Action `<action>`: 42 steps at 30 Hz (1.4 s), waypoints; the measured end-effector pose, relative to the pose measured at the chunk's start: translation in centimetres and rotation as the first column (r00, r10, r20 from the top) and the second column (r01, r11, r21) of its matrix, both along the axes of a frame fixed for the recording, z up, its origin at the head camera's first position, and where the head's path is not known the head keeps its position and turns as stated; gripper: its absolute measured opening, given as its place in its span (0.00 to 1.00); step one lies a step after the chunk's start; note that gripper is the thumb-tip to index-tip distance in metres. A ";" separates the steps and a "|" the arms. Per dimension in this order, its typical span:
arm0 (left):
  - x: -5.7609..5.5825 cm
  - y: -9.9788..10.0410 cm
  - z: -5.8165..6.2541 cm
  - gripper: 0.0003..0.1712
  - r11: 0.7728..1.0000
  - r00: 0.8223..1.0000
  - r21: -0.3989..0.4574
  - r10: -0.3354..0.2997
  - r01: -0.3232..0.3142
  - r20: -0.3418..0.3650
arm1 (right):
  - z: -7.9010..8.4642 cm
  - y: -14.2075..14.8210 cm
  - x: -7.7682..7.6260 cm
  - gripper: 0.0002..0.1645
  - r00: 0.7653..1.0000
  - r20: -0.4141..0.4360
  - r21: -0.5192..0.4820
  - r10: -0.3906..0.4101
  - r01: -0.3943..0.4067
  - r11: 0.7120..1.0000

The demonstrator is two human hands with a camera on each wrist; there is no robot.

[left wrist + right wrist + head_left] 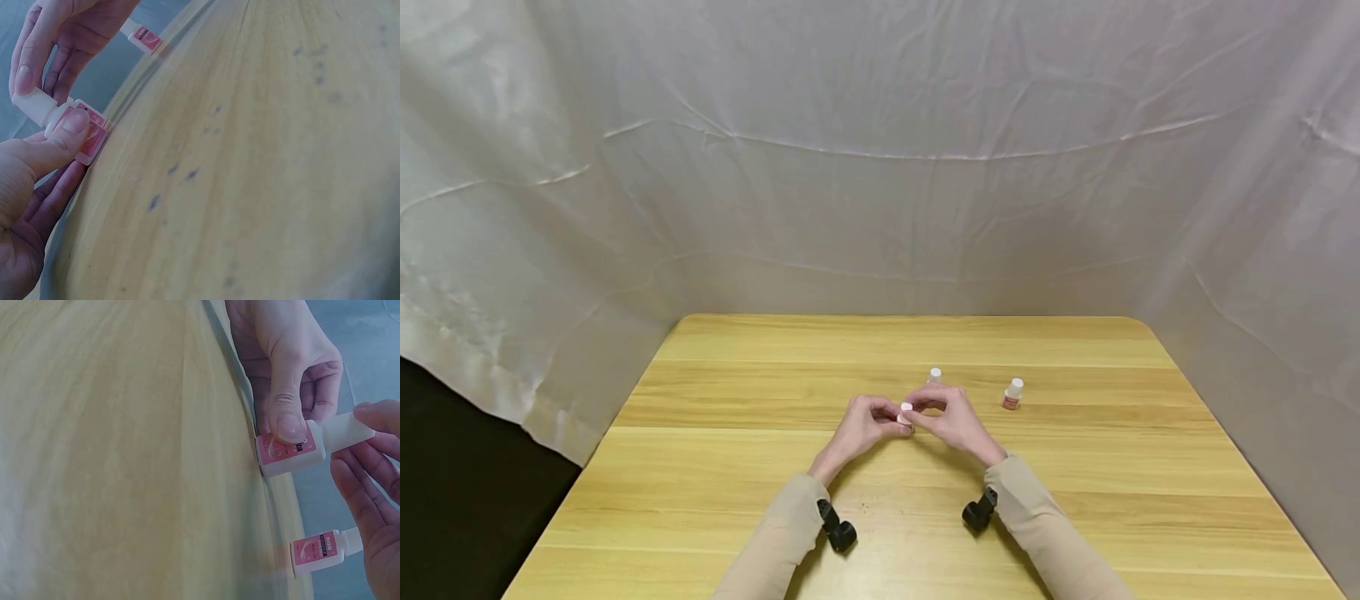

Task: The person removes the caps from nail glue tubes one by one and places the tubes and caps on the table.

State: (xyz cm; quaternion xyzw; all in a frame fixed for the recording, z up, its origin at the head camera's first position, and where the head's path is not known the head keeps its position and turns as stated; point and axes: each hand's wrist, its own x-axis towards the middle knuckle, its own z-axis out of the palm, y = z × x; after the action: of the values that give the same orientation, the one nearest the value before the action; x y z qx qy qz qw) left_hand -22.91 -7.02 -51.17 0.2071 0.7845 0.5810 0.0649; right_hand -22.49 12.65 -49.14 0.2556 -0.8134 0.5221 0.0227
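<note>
A small white bottle with a pink label stands upright on the table between my hands. My left hand grips its body, thumb across the label. From the other side, my right hand pinches the white cap at the top with thumb and fingers. The cap sits at the bottle's neck in both wrist views. Just behind my right hand, a second bottle is partly hidden by it in the head view.
A third bottle with a white cap and reddish label stands to the right of my hands. The wooden table reaches back to pale hanging cloth, which also lines both sides. Black cameras sit on both wrists.
</note>
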 end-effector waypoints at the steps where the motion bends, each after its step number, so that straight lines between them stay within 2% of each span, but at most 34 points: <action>1: 0.2 0.0 0.3 0.10 1.000 1.000 0.005 -0.002 0.002 0.000 | 0.0 0.0 0.0 0.09 1.000 0.003 -0.002 0.000 0.000 1.000; 5: 1.0 -0.1 1.6 0.09 1.000 1.000 0.020 -0.007 0.008 -0.018 | -0.1 -0.1 0.0 0.08 1.000 0.017 -0.017 -0.021 0.022 1.000; 8: 1.3 -0.2 2.0 0.09 1.000 1.000 0.022 -0.008 0.009 -0.029 | -0.1 -0.3 0.1 0.07 0.999 0.018 -0.029 -0.043 0.044 0.999; 14: 1.2 -0.1 1.9 0.10 1.000 1.000 0.013 -0.006 0.006 -0.026 | -0.1 -0.4 0.2 0.06 0.999 -0.003 -0.038 -0.047 0.047 0.998; 23: 1.2 0.0 1.8 0.10 1.000 1.000 0.020 -0.002 0.002 -0.028 | -0.2 -0.2 0.2 0.09 0.999 0.019 -0.055 -0.026 0.027 0.998; 34: 1.2 -0.1 1.7 0.11 1.000 1.000 0.020 -0.006 0.007 -0.021 | -0.3 -0.4 0.3 0.08 0.995 0.021 -0.058 -0.093 0.094 0.994; 35: 1.1 -0.1 1.7 0.11 1.000 1.000 0.020 -0.005 0.005 -0.018 | -0.3 -0.4 0.3 0.08 0.996 0.017 -0.060 -0.088 0.088 0.994; 42: -0.4 -0.1 -0.9 0.10 1.000 1.000 -0.004 0.015 -0.015 -0.014 | -0.2 -0.3 0.4 0.09 0.999 0.017 -0.075 -0.041 0.043 0.996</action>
State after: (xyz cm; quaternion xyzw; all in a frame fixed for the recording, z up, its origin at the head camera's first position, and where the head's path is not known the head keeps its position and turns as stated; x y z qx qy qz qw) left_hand -23.31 -7.09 -52.09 0.2052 0.7875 0.5785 0.0557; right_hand -22.13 12.34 -49.36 0.2333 -0.7983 0.5539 0.0371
